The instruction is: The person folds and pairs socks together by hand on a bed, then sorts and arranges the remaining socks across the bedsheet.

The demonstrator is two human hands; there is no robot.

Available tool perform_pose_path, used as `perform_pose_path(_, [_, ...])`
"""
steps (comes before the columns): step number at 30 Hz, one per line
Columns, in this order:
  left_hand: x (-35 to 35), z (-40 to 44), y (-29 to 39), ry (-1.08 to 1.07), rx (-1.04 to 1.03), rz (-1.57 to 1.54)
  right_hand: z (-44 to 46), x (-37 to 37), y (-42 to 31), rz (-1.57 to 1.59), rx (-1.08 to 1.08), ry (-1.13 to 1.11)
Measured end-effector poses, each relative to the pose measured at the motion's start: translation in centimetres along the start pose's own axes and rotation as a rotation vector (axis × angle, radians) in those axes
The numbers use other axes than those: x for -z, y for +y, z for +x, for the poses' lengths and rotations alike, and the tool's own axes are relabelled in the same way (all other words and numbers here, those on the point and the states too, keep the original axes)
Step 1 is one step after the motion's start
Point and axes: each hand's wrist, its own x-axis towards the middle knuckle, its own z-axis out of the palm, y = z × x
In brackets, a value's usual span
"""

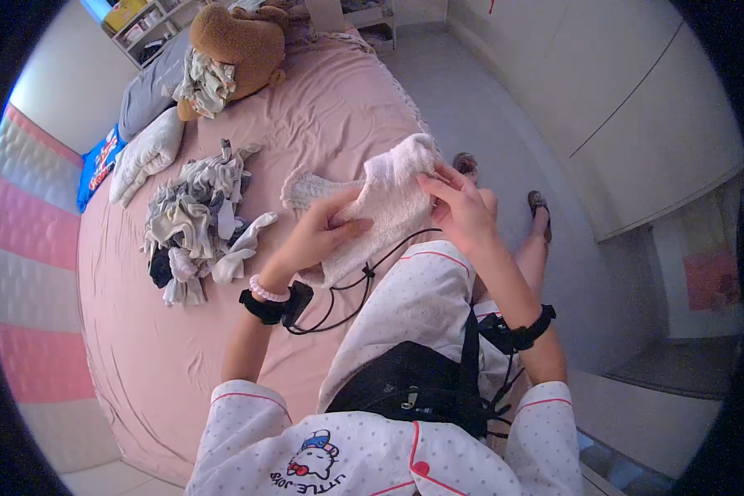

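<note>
A pale pink, fuzzy knit sock (388, 194) is held up between my two hands, over the bed's edge and my lap. My left hand (326, 230) pinches its left side, the thumb and fingers closed on the fabric. On the sock's right side, my right hand (463, 205) grips the edge between thumb and fingers. A greyish ribbed knit piece (306, 190) sticks out to the left, behind my left hand; whether it is joined to the pink sock I cannot tell. A heap of grey, white and dark socks (194, 215) lies on the pink sheet to the left.
The bed (306, 107) bears a brown plush toy (244, 45) with pale cloth on it, a white pillow (149, 153) and a blue cushion (99, 165). Black cords (360, 285) hang near my wrists. A black bag (405, 380) rests on my lap.
</note>
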Motion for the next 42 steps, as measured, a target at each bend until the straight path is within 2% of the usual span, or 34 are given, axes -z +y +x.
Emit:
perform_pose_path(3, [0.4,-0.3,-1.0,-0.063,-0.069,0.046,0.0,-0.7,0.6,0.164,-0.096,-0.007])
perform_pose_path(5, [0.7,-0.9,-1.8,-0.182,0.215,-0.202,-0.3,-1.8,0.5,0.137,-0.124,0.018])
perform_pose_path(6, [0.7,-0.7,-2.4,-0.18,0.221,-0.203,-0.2,-2.1,0.6,0.111,-0.156,0.042])
perform_pose_path(8, [0.0,0.3,-3.8,-0.222,0.086,-0.526,0.5,-2.0,1.4,0.069,-0.185,-0.009])
perform_pose_path(9, [-0.5,1.0,-5.1,-0.221,0.106,-0.73,0.9,-2.0,1.7,0.024,-0.203,-0.06])
perform_pose_path(10, [-0.7,1.4,-5.1,-0.217,0.113,-0.735,1.0,-2.2,1.9,0.026,-0.212,-0.058])
perform_pose_path(12, [-1.2,2.2,-4.9,-0.046,0.244,-0.684,1.3,-2.6,1.8,-0.154,-0.151,-0.068])
perform_pose_path(13, [-1.5,2.7,-4.1,-0.035,0.175,-0.592,1.8,-2.3,1.7,-0.157,-0.156,-0.066])
perform_pose_path(15, [-1.5,3.7,-3.9,0.021,0.112,-0.517,2.7,-1.2,1.7,-0.221,0.031,-0.078])
perform_pose_path(16, [-1.2,4.2,-3.5,0.076,0.046,-0.434,2.8,-0.8,1.9,-0.221,0.027,-0.083])
perform_pose_path(18, [-0.5,4.7,-2.6,0.127,0.127,-0.436,2.4,-0.1,2.3,-0.133,-0.072,-0.003])
perform_pose_path(19, [-0.6,4.9,-1.7,0.215,0.092,-0.61,2.6,1.9,4.3,-0.132,-0.075,-0.005])
perform_pose_path(20, [-0.5,5.0,-0.9,0.304,0.056,-0.784,3.0,4.9,7.8,-0.338,0.099,-0.152])
perform_pose_path(22, [0.1,5.5,-0.3,0.341,0.091,-0.842,1.9,4.9,8.9,-0.541,0.273,-0.297])
perform_pose_path(24, [0.6,6.0,-0.9,0.466,0.046,-0.793,-0.6,-1.3,5.2,0.104,-0.37,-0.521])
perform_pose_path(25, [0.8,5.8,-0.7,0.473,0.059,-0.787,-1.1,-2.1,5.1,0.02,-0.299,-0.464])
perform_pose_path(26, [1.2,5.5,-1.0,0.477,0.066,-0.785,-1.0,-2.0,5.3,0.027,-0.304,-0.465])
perform_pose_path(28, [2.0,5.4,-2.1,0.474,0.076,-0.726,-0.6,-1.8,5.3,-0.178,-0.284,-0.315])
perform_pose_path(31, [3.0,5.3,-4.6,0.603,-0.019,-0.808,-0.8,-1.6,4.5,-0.359,-0.246,-0.246])
perform_pose_path(33, [4.4,4.5,-6.3,0.707,-0.029,-0.83,-0.9,-0.4,4.6,-0.336,-0.261,-0.201])
perform_pose_path(36, [5.5,2.7,-9.9,0.717,-0.031,-0.982,-0.8,2.4,5.4,-0.255,-0.301,-0.07])
perform_pose_path(37, [5.7,1.9,-11.5,0.801,0.118,-0.999,-0.6,3.5,5.9,-0.199,-0.319,0.016])
perform_pose_path(41, [4.7,-1.8,-14.4,0.745,0.226,-1.124,-0.2,6.9,7.7,-0.166,-0.291,-0.022])
perform_pose_path(42, [4.8,-2.5,-15.0,0.73,0.304,-1.178,-0.3,7.0,7.8,-0.05,-0.335,0.004])
